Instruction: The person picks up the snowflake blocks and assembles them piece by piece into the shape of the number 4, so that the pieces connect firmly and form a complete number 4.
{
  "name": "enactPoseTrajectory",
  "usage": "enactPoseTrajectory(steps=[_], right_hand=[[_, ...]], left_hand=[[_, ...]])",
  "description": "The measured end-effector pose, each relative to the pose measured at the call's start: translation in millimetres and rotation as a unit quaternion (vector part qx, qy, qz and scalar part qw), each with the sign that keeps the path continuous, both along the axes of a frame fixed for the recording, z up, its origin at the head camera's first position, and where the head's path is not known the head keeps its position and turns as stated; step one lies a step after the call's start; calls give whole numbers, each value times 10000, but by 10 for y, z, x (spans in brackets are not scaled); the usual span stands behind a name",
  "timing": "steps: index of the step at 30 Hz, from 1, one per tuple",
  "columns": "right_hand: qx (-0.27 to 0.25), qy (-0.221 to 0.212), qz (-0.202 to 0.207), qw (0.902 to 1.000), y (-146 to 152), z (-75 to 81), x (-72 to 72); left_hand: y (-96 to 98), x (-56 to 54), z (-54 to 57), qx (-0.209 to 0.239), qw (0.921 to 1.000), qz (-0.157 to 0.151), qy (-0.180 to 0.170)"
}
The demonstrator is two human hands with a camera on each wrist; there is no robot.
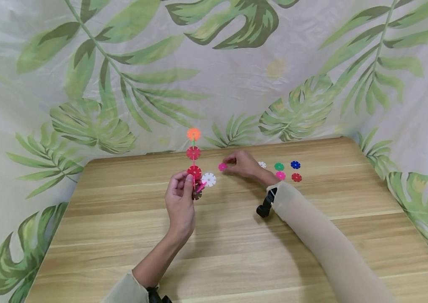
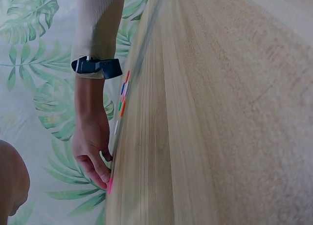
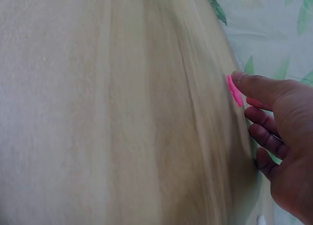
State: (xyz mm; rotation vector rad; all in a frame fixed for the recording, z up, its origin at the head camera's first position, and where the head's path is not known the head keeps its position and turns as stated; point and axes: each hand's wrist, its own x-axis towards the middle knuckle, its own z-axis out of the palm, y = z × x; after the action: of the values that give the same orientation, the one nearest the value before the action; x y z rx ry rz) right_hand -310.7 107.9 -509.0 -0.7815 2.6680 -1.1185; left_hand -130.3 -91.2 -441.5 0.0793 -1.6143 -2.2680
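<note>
My left hand point(image 1: 182, 201) grips an upright chain of notched plastic discs between thumb and fingers. An orange disc point(image 1: 194, 134) tops the chain, with a green one seen edge-on below it and red discs point(image 1: 193, 153) further down. A white disc point(image 1: 209, 179) juts to the right, and a dark disc point(image 1: 197, 194) shows at the bottom; some lower pieces are partly hidden by the thumb. To the right, my right hand point(image 1: 242, 163) pinches a single pink disc point(image 3: 235, 91) by its edge, low at the table's far side.
On the wooden table point(image 1: 236, 252), beyond my right wrist, lie loose discs: white point(image 1: 262, 164), green point(image 1: 279, 166), blue point(image 1: 295, 164), pink point(image 1: 280, 175) and red point(image 1: 296, 177). A leaf-patterned cloth point(image 1: 229, 84) hangs behind the far edge.
</note>
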Motion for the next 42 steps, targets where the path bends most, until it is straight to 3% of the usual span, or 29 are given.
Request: enactPoseTrajectory(steps=[8, 21, 33, 42], right_hand=[[198, 54, -29, 9998, -27, -15, 7], [66, 94, -230, 9997, -49, -28, 2], [-505, 140, -309, 9981, -52, -9, 112], [-1478, -139, -432, 9880, 4, 60, 237]], left_hand=[[-9, 7, -6, -53, 10000, -10, -36], [-29, 15, -12, -168, 9998, 43, -128], [-4, 18, 13, -87, 9999, 140, -36], [9, 16, 32, -3, 9999, 129, -43]])
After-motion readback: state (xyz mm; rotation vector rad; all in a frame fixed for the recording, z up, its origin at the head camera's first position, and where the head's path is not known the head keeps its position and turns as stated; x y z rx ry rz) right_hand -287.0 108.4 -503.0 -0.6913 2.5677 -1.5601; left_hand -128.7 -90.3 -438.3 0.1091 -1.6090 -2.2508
